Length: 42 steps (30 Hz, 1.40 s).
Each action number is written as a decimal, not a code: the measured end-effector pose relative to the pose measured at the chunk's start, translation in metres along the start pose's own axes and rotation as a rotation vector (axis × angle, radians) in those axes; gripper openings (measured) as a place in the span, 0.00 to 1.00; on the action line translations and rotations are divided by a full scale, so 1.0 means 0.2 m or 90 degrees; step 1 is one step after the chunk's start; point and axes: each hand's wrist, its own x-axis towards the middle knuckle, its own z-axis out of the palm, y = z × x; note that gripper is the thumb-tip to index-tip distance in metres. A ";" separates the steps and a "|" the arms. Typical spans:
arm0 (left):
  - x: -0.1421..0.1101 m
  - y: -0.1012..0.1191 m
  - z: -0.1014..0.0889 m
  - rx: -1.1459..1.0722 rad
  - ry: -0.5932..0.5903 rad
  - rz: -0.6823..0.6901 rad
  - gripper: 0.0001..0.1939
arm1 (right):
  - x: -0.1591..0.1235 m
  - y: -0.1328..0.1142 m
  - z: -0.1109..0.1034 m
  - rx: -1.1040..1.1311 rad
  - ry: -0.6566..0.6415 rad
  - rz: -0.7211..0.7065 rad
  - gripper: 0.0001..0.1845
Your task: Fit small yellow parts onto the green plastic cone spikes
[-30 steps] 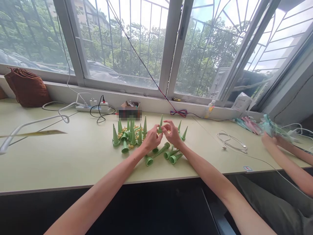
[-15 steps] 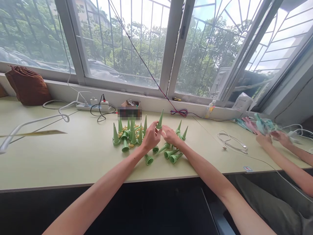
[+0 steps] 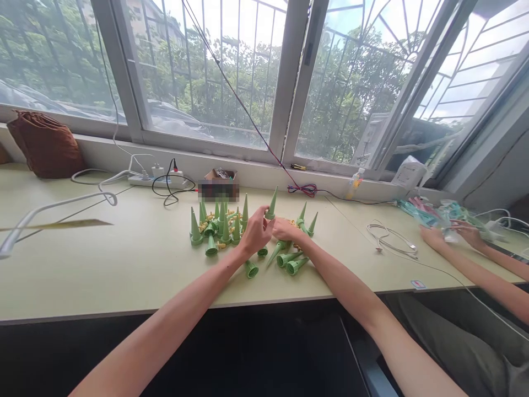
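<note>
My left hand [image 3: 257,232] grips a green plastic watering spike [image 3: 272,203] by its wide base, with the point up and leaning a little to the right. Close against that base, my right hand [image 3: 288,230] has its fingers curled inward; what they hold, if anything, is hidden. To the left, several more green spikes [image 3: 195,229] stand upright among small yellow valve pieces [image 3: 222,246]. In front of my hands, other spikes [image 3: 296,267] lie on their sides with hollow ends facing me. Beyond my right wrist two spikes [image 3: 313,224] point upward.
A co-worker's hands [image 3: 433,237] handle clear and coloured plastic pieces at the right. A coiled white cable [image 3: 386,238] lies between us. Along the window are a power strip [image 3: 159,179], a small box [image 3: 221,176], a bottle [image 3: 356,183] and a brown bag [image 3: 45,144].
My right hand has dropped slightly and its fingers have curled in below the spike's base. The held spike tilts a little further right. The co-worker's hands have shifted left.
</note>
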 end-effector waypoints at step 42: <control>0.00 0.00 0.00 0.002 -0.005 -0.026 0.13 | -0.17 0.09 -0.11 0.131 0.047 0.104 0.07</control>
